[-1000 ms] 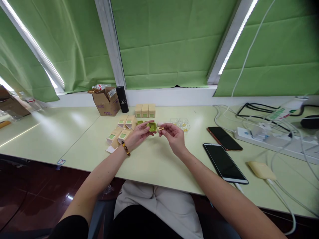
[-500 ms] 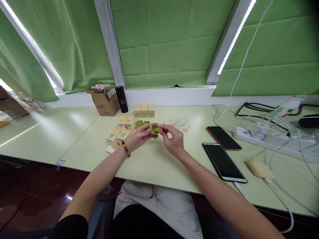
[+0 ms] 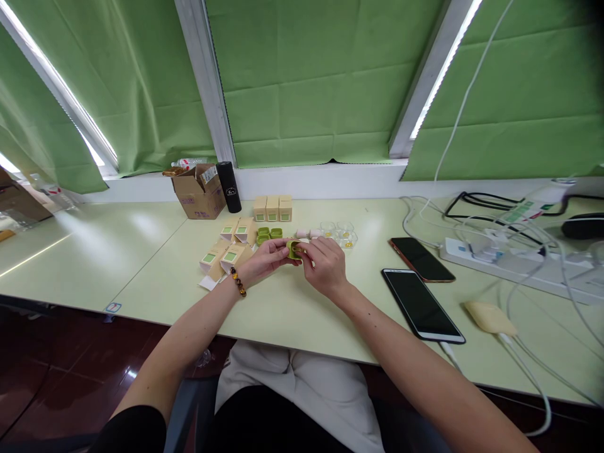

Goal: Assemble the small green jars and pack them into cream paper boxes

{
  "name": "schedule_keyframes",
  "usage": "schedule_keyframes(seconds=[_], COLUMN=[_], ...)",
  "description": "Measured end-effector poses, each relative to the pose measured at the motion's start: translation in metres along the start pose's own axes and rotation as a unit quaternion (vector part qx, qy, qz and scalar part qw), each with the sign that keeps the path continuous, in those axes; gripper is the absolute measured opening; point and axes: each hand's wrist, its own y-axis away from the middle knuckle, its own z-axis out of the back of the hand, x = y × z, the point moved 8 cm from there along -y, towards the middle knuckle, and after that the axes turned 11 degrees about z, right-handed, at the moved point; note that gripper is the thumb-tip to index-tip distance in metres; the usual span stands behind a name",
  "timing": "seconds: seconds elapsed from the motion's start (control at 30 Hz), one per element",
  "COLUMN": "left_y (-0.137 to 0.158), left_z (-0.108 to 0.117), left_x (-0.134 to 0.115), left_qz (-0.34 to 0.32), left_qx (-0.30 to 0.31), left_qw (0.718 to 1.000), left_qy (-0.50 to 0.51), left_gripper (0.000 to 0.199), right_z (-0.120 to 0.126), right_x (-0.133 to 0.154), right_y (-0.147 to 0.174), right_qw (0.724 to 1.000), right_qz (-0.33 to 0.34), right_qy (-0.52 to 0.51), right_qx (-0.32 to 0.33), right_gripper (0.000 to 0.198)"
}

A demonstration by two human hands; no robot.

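My left hand (image 3: 267, 258) is closed round a small green square cup (image 3: 293, 250), its opening tilted toward me. The fingertips of my right hand (image 3: 326, 267) are pinched together at the cup's opening, and they hide whatever small piece they hold. Just beyond my hands stand more green cups (image 3: 268, 235), set close together. To the left lie several small tan cartons (image 3: 236, 255) with green labels, some with their flaps lifted. Past my right hand are small pinkish-white pieces (image 3: 302, 233) and a clear tray (image 3: 348, 236) of round compartments with yellow bits in them.
A row of tan boxes (image 3: 272, 209) stands at the back, near a black cylinder (image 3: 229, 187) and a cardboard carton (image 3: 198, 194). Two phones (image 3: 422, 305), a yellow charger (image 3: 489, 318), a power strip (image 3: 500, 269) and loose cables occupy the right side.
My right fingertips have moved left into the cup's opening, carrying a small tan piece that showed before and is now mostly covered. The cup has turned slightly in my left hand.
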Motion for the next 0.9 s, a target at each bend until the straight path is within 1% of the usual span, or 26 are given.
schedule_keyframes(seconds=[0.13,0.47,0.63,0.73,0.9], left_y=[-0.001,-0.004,-0.005,-0.006,-0.007], left_z=[0.003,0.009,0.011,0.011,0.010], left_x=[0.003,0.008,0.010,0.010,0.007], left_qz=[0.005,0.014,0.017,0.020,0.002], left_qx=[-0.008,-0.011,-0.016,-0.013,-0.014], left_qw=[1.000,1.000,1.000,1.000,1.000], left_qy=[0.005,0.000,-0.005,-0.011,-0.023], left_gripper=[0.046,0.054,0.057,0.057,0.056], right_z=[-0.003,-0.001,-0.003,-0.003,-0.002], right_x=[0.000,0.002,0.001,0.001,-0.001], right_y=[0.001,0.002,0.002,0.002,0.002], right_qw=[1.000,0.999,0.998,0.997,0.998], right_qz=[0.004,0.029,0.025,0.031,0.048], right_qy=[-0.005,-0.030,-0.047,-0.057,-0.044], right_qx=[0.007,-0.030,-0.022,-0.030,-0.024], right_gripper=[0.027,0.027,0.028,0.027,0.022])
